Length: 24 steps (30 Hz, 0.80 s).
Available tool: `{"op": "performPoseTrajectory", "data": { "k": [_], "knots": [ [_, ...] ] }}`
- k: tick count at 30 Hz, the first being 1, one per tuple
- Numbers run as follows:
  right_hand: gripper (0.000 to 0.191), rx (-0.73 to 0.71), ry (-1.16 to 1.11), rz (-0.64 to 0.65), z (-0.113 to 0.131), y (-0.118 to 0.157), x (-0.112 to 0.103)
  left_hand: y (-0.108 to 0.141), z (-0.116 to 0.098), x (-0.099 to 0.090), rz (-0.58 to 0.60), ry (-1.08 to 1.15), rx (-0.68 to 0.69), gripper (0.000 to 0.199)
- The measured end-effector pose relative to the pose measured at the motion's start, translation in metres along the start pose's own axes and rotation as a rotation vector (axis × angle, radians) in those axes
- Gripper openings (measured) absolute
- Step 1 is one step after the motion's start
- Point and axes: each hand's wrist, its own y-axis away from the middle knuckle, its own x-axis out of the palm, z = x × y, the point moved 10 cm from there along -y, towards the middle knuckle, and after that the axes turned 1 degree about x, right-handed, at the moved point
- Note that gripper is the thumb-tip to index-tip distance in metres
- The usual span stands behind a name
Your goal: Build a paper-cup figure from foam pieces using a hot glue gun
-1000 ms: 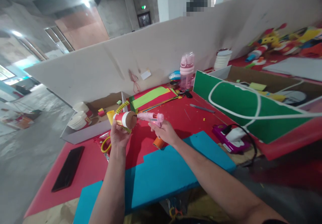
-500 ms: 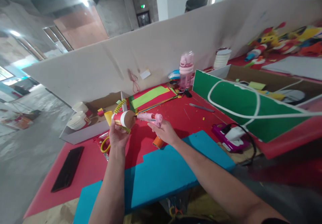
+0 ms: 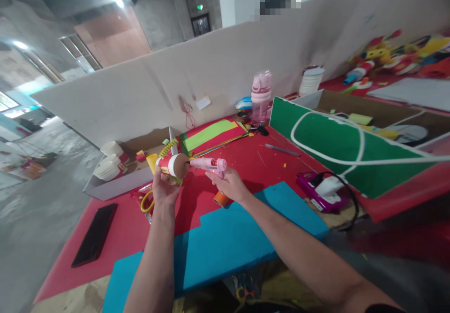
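My left hand is closed around a paper cup with a red and white side, lying on its side in the air. Its brown round end faces right, and yellow-green zigzag strips stick out from it, with a yellow piece at its left. Wrapped round the handle of a pink glue gun is my right hand. The nozzle points left at the cup's brown end; whether they touch I cannot tell. Below the gun an orange roll rests on the red table.
An open box with paper cups stands at left, near yellow-handled scissors and a black phone. Coloured paper lies behind. A pink bottle, a green-sided box with a white cable, and a purple power strip are at right.
The glue gun has shifted very slightly left towards the cup's brown end. Both hands keep their hold and otherwise look almost still.
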Motion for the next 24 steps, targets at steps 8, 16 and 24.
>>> {"op": "performPoseTrajectory", "data": {
  "k": [8, 16, 24],
  "knots": [
    [0.041, 0.035, -0.044, 0.029, -0.0038, 0.0006, 0.0034, -0.001, -0.0027, -0.001, 0.013, 0.013, 0.017, 0.042],
    [0.046, 0.094, -0.05, 0.018, -0.0053, 0.0021, 0.0019, 0.0001, 0.0004, 0.0023, 0.014, 0.033, -0.001, 0.041],
    [0.048, 0.089, -0.077, 0.002, -0.0076, 0.0007, 0.0014, -0.0005, 0.0036, -0.0006, 0.001, 0.018, -0.021, 0.043]
  ]
}}
